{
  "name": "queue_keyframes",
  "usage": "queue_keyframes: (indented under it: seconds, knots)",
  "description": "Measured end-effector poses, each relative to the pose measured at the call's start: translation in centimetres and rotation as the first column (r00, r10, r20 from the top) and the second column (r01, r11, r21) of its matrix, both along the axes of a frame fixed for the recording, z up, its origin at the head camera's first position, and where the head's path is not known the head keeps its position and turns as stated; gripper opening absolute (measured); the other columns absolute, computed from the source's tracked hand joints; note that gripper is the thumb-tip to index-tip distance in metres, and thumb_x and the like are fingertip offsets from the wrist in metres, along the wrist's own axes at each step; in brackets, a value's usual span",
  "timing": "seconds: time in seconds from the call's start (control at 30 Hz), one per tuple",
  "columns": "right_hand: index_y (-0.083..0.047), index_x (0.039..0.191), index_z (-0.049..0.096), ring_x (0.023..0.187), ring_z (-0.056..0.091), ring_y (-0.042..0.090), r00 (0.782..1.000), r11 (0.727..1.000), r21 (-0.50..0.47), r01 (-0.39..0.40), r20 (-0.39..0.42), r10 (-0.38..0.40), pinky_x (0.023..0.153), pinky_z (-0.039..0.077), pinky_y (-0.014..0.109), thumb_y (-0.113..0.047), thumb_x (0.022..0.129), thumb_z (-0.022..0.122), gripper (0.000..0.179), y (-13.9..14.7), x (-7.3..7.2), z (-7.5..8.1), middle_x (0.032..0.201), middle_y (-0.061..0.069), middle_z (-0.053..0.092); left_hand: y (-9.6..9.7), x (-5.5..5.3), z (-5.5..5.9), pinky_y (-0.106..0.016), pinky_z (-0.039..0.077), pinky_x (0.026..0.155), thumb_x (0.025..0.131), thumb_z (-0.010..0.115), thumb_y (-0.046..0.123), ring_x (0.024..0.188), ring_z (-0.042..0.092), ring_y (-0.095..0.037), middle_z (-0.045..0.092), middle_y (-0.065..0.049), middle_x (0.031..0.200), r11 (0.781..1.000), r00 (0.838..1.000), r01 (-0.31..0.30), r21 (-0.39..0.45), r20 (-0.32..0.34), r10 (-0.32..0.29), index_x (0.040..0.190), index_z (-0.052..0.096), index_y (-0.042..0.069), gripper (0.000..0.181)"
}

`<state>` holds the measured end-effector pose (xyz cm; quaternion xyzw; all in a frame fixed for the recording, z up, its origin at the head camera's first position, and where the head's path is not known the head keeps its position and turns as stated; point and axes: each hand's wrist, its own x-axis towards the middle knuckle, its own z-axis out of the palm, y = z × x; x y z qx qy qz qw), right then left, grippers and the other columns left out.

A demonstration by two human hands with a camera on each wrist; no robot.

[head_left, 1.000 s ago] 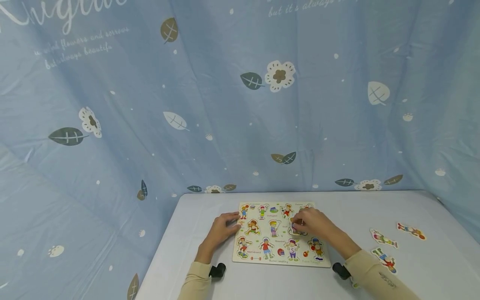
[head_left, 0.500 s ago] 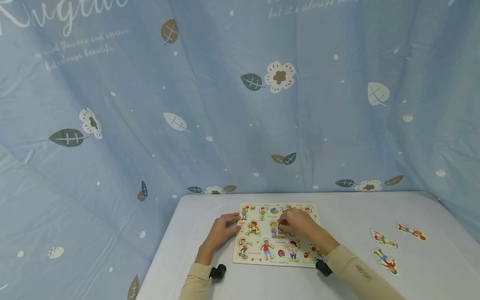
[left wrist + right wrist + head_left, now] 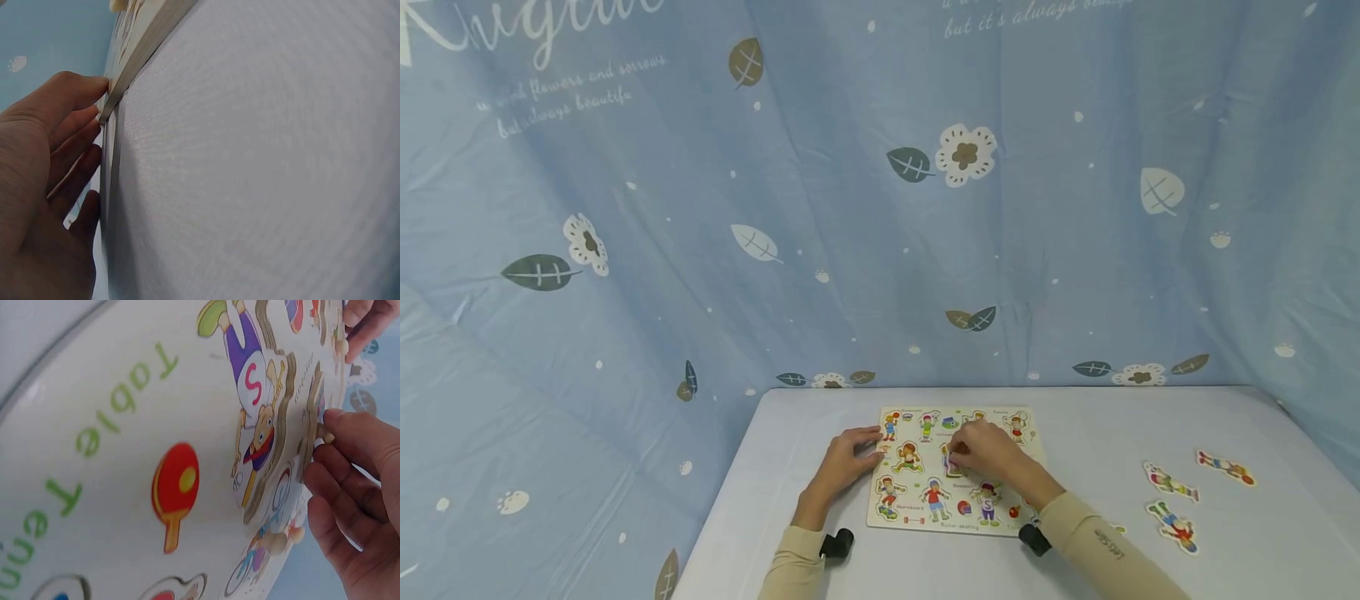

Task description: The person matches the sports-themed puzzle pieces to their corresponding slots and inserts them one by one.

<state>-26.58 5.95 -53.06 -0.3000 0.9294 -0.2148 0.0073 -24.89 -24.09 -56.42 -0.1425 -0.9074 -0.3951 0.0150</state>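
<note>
Head view, board: a rectangular puzzle board (image 3: 917,492) lies flat on the table (image 3: 865,575), its near edge parted from the table's far edge by the whole board and a strip of white cloth.
Left hand: the left hand (image 3: 844,460) rests at the board's left edge, fingers extended and relaxed, thumb tip against the side; it grips nothing.
Right hand: the right hand (image 3: 997,457) is over the middle of the board, thumb and fingers pinching the small peg of a puzzle piece (image 3: 309,437).
Held piece: a thin plate, seen nearly edge-on in the right wrist view, close over the board; whether it is seated cannot be told.
Room, right: white cloth separates the board from three loose pieces (image 3: 1172,481), which lie near one another without touching; a further piece (image 3: 1118,528) shows partly behind the right sleeve (image 3: 1090,537).
Room, left: cloth runs from the left hand to the table's slanting side edge.
Board material: pale, smooth face; straight, wood-like side with squared corner; wavy stepped cuts around the figures.
Pegs: pale, rounded pegs (image 3: 275,544) stand up from the surface.
Print: red paddle (image 3: 178,481), oval with a yellow disc, beside green lettering.
Cloth: fine woven grain, left wrist view.
Backdrop: blue curtain (image 3: 850,167), softly creased, with leaves and flowers.
</note>
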Motion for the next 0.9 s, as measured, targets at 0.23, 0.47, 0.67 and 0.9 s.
queue_keyframes:
  seconds: [0.23,0.47,0.67,0.9]
  knots:
    - [-0.019,0.091,0.078,0.067,0.051,-0.001,1.0,1.0,-0.02,0.01,0.008,-0.01,0.06,0.045,0.018,-0.025,0.085,0.076,0.009,-0.53,0.06,-0.11,0.082,-0.01,0.069,0.01,-0.06,-0.05,-0.052,0.039,0.112,0.088,0.073,0.021,0.133,0.052,-0.033,0.062,-0.007,0.137,1.0,1.0,-0.002,-0.007,0.0,0.002,0.123,0.068,0.003,0.039]
    - [-0.016,0.092,0.079,0.068,0.053,-0.003,1.0,1.0,-0.015,0.0,0.005,0.0,0.06,0.048,0.017,-0.023,0.085,0.076,0.01,-0.78,-0.08,-0.41,0.083,-0.009,0.071,0.02,-0.05,-0.03,-0.053,0.039,0.113,0.089,0.073,0.02,0.133,0.052,-0.032,0.062,-0.008,0.137,1.0,1.0,-0.005,0.003,-0.005,0.005,0.123,0.067,0.003,0.039]
    - [-0.014,0.091,0.079,0.068,0.056,-0.001,1.0,1.0,-0.028,0.0,-0.011,-0.001,0.059,0.048,0.018,-0.022,0.085,0.077,0.01,-0.9,0.14,-0.27,0.082,-0.007,0.072,0.05,-0.06,-0.02,-0.054,0.038,0.113,0.089,0.073,0.02,0.133,0.051,-0.034,0.061,-0.009,0.137,1.0,1.0,-0.009,-0.007,-0.003,0.009,0.124,0.067,0.003,0.04]
    - [-0.014,0.089,0.078,0.068,0.056,-0.001,1.0,0.999,-0.038,0.021,-0.016,-0.022,0.059,0.048,0.018,-0.022,0.084,0.078,0.01,-0.91,0.27,-0.36,0.08,-0.007,0.071,0.17,0.0,0.13,-0.054,0.037,0.114,0.089,0.072,0.02,0.134,0.05,-0.034,0.061,-0.009,0.138,1.0,1.0,-0.012,-0.005,0.016,0.013,0.125,0.066,0.003,0.04]
